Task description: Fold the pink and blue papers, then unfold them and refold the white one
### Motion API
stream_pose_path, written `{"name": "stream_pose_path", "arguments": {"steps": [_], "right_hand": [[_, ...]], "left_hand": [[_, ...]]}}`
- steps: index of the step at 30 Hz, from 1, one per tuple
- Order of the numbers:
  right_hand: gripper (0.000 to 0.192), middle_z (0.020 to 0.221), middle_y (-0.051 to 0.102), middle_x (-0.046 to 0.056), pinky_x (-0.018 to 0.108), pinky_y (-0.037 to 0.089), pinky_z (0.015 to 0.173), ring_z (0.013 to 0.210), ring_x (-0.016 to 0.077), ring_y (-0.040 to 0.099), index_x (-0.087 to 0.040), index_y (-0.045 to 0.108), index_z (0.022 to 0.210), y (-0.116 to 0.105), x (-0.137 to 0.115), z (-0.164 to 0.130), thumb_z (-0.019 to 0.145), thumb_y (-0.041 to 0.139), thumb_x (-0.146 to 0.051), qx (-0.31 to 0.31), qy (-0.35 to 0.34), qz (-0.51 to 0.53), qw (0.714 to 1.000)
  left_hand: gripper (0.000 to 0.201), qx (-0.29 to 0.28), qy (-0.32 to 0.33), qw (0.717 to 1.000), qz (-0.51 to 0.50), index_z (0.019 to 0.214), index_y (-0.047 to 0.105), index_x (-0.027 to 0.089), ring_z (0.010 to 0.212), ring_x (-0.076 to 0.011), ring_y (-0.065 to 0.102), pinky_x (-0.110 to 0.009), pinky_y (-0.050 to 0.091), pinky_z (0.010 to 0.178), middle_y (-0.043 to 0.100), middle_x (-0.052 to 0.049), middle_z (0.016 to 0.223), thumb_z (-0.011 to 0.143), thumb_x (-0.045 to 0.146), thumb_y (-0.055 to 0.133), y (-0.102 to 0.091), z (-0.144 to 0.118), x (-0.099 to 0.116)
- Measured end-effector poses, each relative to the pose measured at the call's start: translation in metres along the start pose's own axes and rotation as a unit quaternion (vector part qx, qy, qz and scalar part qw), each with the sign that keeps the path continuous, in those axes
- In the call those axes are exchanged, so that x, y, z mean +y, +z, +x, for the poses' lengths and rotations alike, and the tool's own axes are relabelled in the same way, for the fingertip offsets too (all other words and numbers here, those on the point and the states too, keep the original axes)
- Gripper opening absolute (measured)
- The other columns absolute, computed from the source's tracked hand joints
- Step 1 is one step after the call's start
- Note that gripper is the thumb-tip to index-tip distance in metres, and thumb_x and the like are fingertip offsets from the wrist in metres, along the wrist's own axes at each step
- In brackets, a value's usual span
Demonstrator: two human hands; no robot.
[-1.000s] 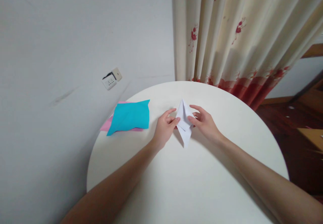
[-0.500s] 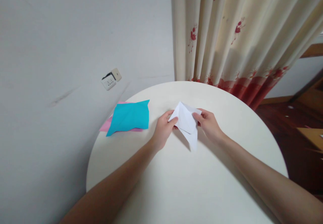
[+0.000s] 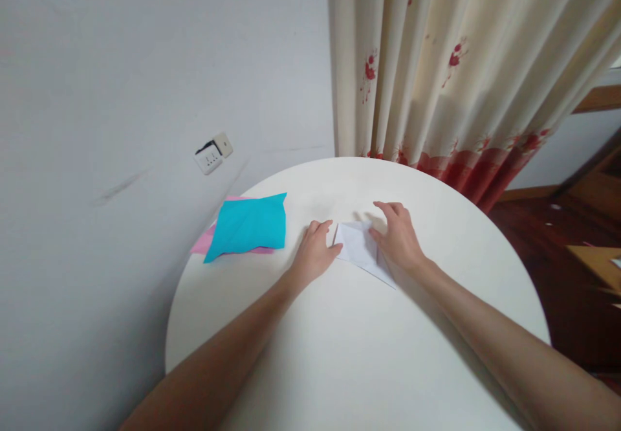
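two bare forearms reach in from the near edge of the round white desk (image 3: 339, 366). between the hands, a folded white paper (image 3: 359, 250) lies flat on the desk top, toward its far half. the left hand (image 3: 313, 256) rests palm down at the paper's left edge, fingers loose and spread, touching the paper but not grasping it. the right hand (image 3: 396, 237) presses flat over the paper's right side, fingers stretched out, nothing clenched. farther left, near the desk rim, a blue sheet (image 3: 250, 224) lies on top of a pink sheet (image 3: 204, 242). beyond stand a wall with a socket (image 3: 213, 154) and a flowered curtain (image 3: 460, 75).
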State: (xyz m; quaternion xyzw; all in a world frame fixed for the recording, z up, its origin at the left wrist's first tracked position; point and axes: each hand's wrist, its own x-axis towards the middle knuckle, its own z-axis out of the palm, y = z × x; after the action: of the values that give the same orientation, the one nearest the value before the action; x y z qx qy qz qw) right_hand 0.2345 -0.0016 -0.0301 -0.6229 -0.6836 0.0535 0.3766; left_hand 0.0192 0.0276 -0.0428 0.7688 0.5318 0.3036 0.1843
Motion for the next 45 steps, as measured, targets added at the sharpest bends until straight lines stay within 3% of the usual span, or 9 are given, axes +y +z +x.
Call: {"name": "stream_pose_path", "arguments": {"steps": [4,7,11,14,20,30,36,40,45], "right_hand": [[0.024,0.111,0.059,0.011,0.039,0.044,0.089,0.104,0.0271,0.051,-0.021,0.071,0.104,-0.013,-0.021,-0.003,0.089,0.053,-0.016,0.013,-0.088,-0.02,0.996],[0.024,0.101,0.063,0.011,0.035,0.043,0.083,0.097,0.0254,0.054,-0.021,0.073,0.094,-0.014,-0.028,-0.005,0.091,0.05,-0.014,-0.074,-0.121,-0.056,0.988],[0.016,0.097,0.064,0.013,0.033,0.043,0.078,0.09,0.0244,0.059,-0.017,0.072,0.089,-0.007,-0.019,-0.007,0.088,0.057,-0.017,-0.202,-0.08,-0.108,0.97],[0.017,0.106,0.062,0.015,0.033,0.043,0.082,0.095,0.0251,0.059,-0.016,0.072,0.096,-0.002,-0.01,-0.007,0.089,0.057,-0.021,-0.223,-0.071,-0.11,0.966],[0.03,0.122,0.059,0.015,0.038,0.043,0.088,0.107,0.0284,0.054,-0.02,0.068,0.117,-0.007,-0.001,-0.003,0.089,0.058,-0.022,-0.252,-0.129,-0.103,0.954],[0.062,0.152,0.043,0.01,0.053,0.038,0.102,0.134,0.0354,0.039,-0.025,0.054,0.14,-0.031,0.005,0.003,0.079,0.067,-0.023,-0.367,-0.103,-0.079,0.921],[0.059,0.154,0.039,0.011,0.059,0.035,0.103,0.137,0.0373,0.034,-0.027,0.056,0.138,-0.025,0.012,0.008,0.08,0.068,-0.027,-0.328,-0.099,-0.087,0.936],[0.052,0.143,0.05,0.012,0.053,0.038,0.102,0.13,0.0354,0.041,-0.026,0.063,0.129,-0.02,0.013,0.01,0.078,0.072,-0.027,-0.266,-0.109,-0.078,0.955],[0.036,0.123,0.061,0.011,0.044,0.042,0.099,0.115,0.031,0.053,-0.024,0.07,0.116,-0.015,0.017,0.012,0.081,0.071,-0.028,-0.234,-0.121,-0.059,0.963]], "left_hand": [[0.039,0.001,0.021,0.999,0.043,0.114,0.065,0.02,0.096,-0.0227,0.062,-0.036,0.047,0.091,0.063,-0.007,0.103,0.077,0.028,0.073,0.0,0.001,-0.001],[0.034,0.009,0.023,0.998,0.064,0.11,0.067,0.02,0.097,-0.0233,0.062,-0.036,0.045,0.092,0.064,-0.007,0.1,0.078,0.029,0.073,0.002,0.002,-0.001],[0.029,-0.001,0.017,0.997,0.07,0.105,0.07,0.019,0.095,-0.0234,0.061,-0.036,0.045,0.092,0.065,-0.007,0.097,0.078,0.028,0.072,0.004,0.002,-0.002],[0.026,-0.001,0.023,0.997,0.067,0.103,0.07,0.02,0.094,-0.0226,0.061,-0.036,0.045,0.091,0.065,-0.007,0.097,0.077,0.027,0.073,0.005,0.001,-0.002],[0.012,0.011,0.027,0.998,0.053,0.091,0.066,0.02,0.088,-0.0195,0.061,-0.032,0.046,0.083,0.064,-0.005,0.092,0.079,0.022,0.069,0.004,0.001,-0.002],[0.005,0.001,0.018,0.999,0.03,0.076,0.064,0.02,0.078,-0.0165,0.059,-0.029,0.046,0.075,0.063,-0.002,0.083,0.077,0.02,0.069,0.009,0.006,-0.011],[0.006,0.022,0.003,1.0,-0.004,0.072,0.065,0.02,0.075,-0.0162,0.059,-0.029,0.047,0.076,0.062,-0.002,0.081,0.075,0.017,0.069,0.006,0.008,-0.007],[0.005,0.063,-0.002,0.998,-0.027,0.072,0.064,0.019,0.075,-0.0166,0.059,-0.029,0.047,0.075,0.062,-0.002,0.08,0.076,0.015,0.066,0.0,0.008,0.002],[0.003,0.087,0.009,0.992,-0.089,0.078,0.062,0.019,0.079,-0.0162,0.062,-0.028,0.048,0.079,0.067,-0.001,0.081,0.079,0.017,0.062,-0.003,0.008,0.01]]}}
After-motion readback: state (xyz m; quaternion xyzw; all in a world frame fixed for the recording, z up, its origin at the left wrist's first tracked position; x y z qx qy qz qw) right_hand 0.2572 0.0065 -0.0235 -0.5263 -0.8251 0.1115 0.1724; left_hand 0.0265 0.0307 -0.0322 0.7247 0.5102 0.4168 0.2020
